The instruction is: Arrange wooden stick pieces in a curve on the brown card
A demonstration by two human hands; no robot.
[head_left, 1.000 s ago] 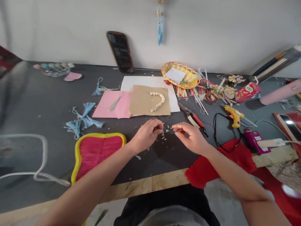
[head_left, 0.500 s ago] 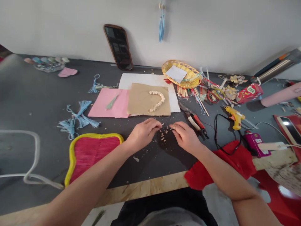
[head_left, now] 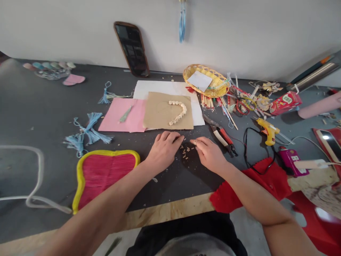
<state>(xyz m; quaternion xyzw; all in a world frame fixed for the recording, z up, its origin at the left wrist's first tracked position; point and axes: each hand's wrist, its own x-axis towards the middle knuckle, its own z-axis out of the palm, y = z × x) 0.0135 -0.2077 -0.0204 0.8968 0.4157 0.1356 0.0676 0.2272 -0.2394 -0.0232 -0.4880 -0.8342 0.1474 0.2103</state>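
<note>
My left hand (head_left: 164, 149) lies palm down on the dark tabletop, fingers stretched forward and lightly bent. Several tiny pale stick pieces (head_left: 184, 153) are scattered between its fingertips and my right hand (head_left: 211, 154). The right hand's thumb and forefinger are pinched together; whatever is between them is too small to make out. Just beyond the hands is a brown card (head_left: 157, 115) bearing a curved row of small pale pieces (head_left: 183, 111). That card overlaps a pink sheet (head_left: 112, 119) and a white sheet (head_left: 198, 117).
Pliers (head_left: 220, 135) and a yellow glue gun (head_left: 269, 131) lie right, near red cloth (head_left: 266, 185). A wicker basket (head_left: 223, 90) stands behind. Blue tassels (head_left: 92, 128) and a yellow-edged pink panel (head_left: 106, 170) are left. A phone (head_left: 132, 49) leans on the wall.
My left hand has gone from a pinch to flatter, more stretched fingers. My right hand stays pinched in nearly the same place. The view has shifted slightly.
</note>
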